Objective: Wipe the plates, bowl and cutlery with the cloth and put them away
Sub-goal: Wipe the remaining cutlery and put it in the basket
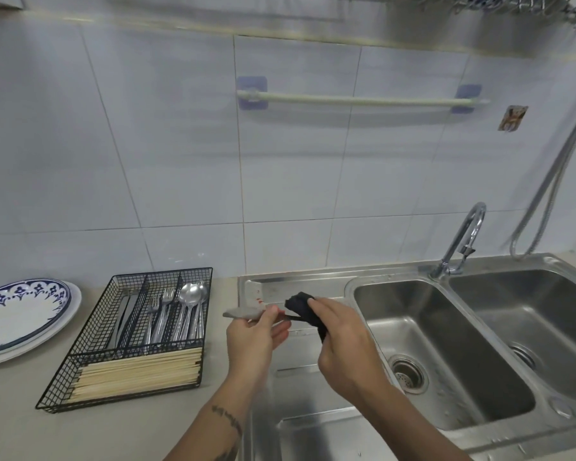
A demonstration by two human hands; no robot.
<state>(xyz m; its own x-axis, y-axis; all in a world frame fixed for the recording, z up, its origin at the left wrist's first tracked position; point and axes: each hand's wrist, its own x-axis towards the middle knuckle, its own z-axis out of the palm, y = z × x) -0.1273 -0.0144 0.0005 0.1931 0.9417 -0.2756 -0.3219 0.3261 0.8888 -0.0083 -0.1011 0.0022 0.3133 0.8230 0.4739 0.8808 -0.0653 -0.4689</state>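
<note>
Wiping: one piece of cutlery is being rubbed with the dark cloth, above the drainboard at the left end of the sink.
Left hand: is pinching the cutlery piece between thumb and fingers, pale blurred end sticking out to the left; knife or spoon, cannot tell.
Right hand: is closed around the bunched cloth, which is wrapping the piece's other end.
Cutlery basket: is sitting on the counter's back half, just left of the sink edge; forks and spoons in the long slots, chopsticks in the front one.
Plates: are stacked at the counter's left edge, patterned one on top.
Bowl: not in view.
Technique (judgement): keeping the left pinch firm, pulling the cloth along the full length, then swapping ends so the gripped part is getting dried too.
Risk (judgement): wet metal slipping into the basin if the pinch is loosening.
Next (judgement): dropping it into the matching basket slot.
</note>
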